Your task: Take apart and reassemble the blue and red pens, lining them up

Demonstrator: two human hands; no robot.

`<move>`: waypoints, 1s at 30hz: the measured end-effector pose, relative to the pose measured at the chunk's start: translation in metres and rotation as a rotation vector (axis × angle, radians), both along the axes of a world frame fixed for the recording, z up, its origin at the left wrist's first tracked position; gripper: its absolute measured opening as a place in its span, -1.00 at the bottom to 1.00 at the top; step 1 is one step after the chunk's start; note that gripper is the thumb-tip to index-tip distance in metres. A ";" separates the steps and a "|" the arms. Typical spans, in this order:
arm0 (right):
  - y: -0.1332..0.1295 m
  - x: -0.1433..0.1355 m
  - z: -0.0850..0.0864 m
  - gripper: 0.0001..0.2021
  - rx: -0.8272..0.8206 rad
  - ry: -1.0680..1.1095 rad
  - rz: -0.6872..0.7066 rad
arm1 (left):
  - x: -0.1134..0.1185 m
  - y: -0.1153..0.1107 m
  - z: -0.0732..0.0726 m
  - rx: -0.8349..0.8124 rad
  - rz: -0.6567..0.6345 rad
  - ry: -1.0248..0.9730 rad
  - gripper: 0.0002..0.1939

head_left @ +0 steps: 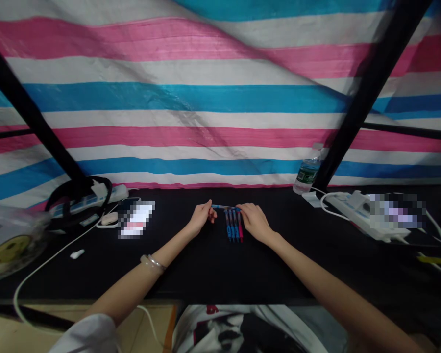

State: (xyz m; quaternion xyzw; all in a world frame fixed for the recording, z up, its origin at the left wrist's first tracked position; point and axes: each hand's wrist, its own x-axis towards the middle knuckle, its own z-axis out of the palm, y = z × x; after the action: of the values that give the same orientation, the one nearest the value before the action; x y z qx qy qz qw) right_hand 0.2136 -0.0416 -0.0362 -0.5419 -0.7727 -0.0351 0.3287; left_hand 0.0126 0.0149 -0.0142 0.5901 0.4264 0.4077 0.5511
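Note:
A blue pen lies crosswise between my two hands, above the top ends of several upright-pointing pens. My left hand pinches its left end between thumb and fingers. At its right end, the fingers of my right hand are closed on it, close to the row. Side by side on the black table, the row has blue pens and, at its right edge, a pen with a red-pink lower part. My right fingertips partly cover the top of that pen.
To the left are a plastic bag, a black headband-like loop, a blurred phone, a white earbud and a cable. Right, a water bottle and a power strip stand near a black post.

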 end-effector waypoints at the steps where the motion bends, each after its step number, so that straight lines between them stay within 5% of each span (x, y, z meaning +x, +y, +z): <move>1: 0.000 0.000 0.000 -0.67 0.013 0.006 -0.008 | 0.000 0.000 0.000 0.004 0.001 0.010 -0.51; 15: -0.001 0.000 -0.001 -0.64 0.105 0.209 -0.131 | -0.001 0.003 -0.004 -0.031 -0.055 0.039 -0.46; 26: 0.009 0.013 -0.009 -0.69 0.086 0.509 -0.365 | -0.002 0.008 -0.006 -0.066 -0.087 0.045 -0.63; 30: 0.022 0.021 -0.022 -0.75 0.097 0.715 -0.288 | -0.002 0.009 -0.007 -0.087 -0.094 0.032 -0.68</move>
State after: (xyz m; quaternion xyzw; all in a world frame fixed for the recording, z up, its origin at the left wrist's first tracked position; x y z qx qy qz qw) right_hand 0.2348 -0.0196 -0.0578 -0.6069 -0.5227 0.0738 0.5941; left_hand 0.0106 0.0243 -0.0207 0.5916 0.4243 0.3529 0.5878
